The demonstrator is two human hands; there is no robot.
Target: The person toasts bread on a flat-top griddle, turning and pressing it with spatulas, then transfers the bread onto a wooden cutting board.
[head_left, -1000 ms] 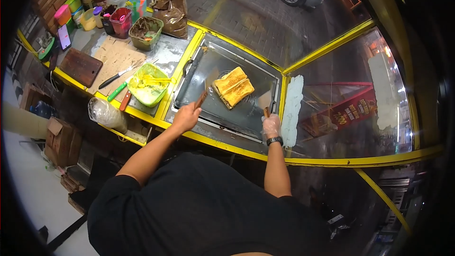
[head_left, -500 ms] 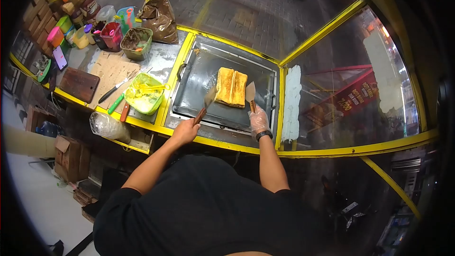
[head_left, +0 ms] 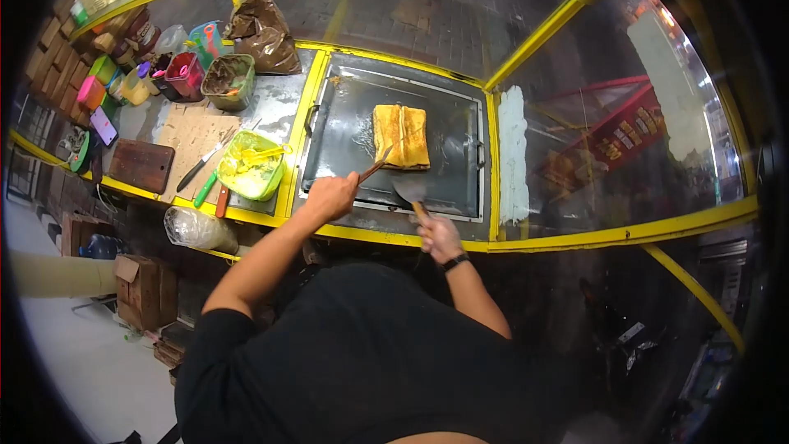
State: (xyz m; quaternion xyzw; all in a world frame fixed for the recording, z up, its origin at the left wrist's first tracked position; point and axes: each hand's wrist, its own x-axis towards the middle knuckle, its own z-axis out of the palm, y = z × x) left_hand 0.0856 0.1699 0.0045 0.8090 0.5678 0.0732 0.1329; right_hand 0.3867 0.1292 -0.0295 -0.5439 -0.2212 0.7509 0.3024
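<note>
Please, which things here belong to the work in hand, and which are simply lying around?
In use:
- toast
- griddle
- left spatula
- right spatula

Seemingly just lying around:
- phone
- brown board
- black-handled knife
- carton

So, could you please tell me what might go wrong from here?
The toasted bread has a seam down its middle and might split if lifted unevenly. The left hand is near the griddle, a burn risk if that's hot. That hand's spatula overlaps the bread's front corner in view and could gouge it.
</note>
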